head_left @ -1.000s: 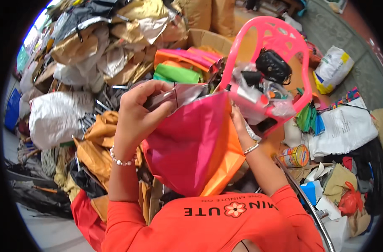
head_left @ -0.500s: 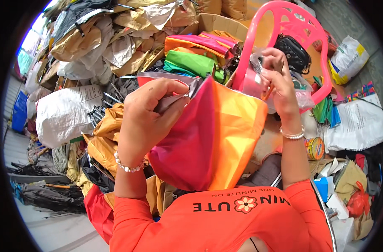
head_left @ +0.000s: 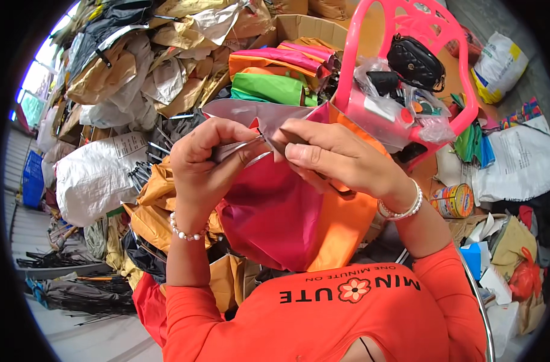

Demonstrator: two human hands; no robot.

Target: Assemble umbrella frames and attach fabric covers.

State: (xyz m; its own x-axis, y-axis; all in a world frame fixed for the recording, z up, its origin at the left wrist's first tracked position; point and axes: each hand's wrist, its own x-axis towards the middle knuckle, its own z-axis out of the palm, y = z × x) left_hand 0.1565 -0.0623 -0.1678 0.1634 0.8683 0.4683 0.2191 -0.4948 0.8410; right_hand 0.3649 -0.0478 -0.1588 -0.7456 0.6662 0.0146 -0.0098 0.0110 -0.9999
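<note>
Fabric fills the space between the two hands: a magenta and orange canopy [head_left: 293, 217] hangs down from them toward the person's orange shirt. The left hand [head_left: 205, 166] has its grip clamped on the silvery grey edge of the cloth [head_left: 251, 114] and on a thin metal rib [head_left: 241, 146] that runs across to the other hand. The right hand [head_left: 332, 157] is pinched shut on the same edge, its fingertips almost touching those of the left, with the cloth bunched between them. A bead bracelet [head_left: 187, 232] sits below the left grip on that wrist, and a white bangle [head_left: 401, 208] circles the right wrist.

Just left of the left hand lies a heap of mustard-yellow fabric [head_left: 151, 205], and beyond it a white woven sack [head_left: 94, 178]. Right of the right hand stands a round tin [head_left: 453, 200] on the floor among paper scraps. Above the hands, past the cloth edge, a cardboard box [head_left: 299, 27] holds folded green, orange and pink cloth [head_left: 272, 87]. Beside it, up and to the right of the right grip, a pink plastic chair [head_left: 407, 24] carries a black quilted bag [head_left: 415, 60] and clear plastic bags. Farthest off, crumpled brown and white paper wrappers [head_left: 166, 54] pile up at upper left.
</note>
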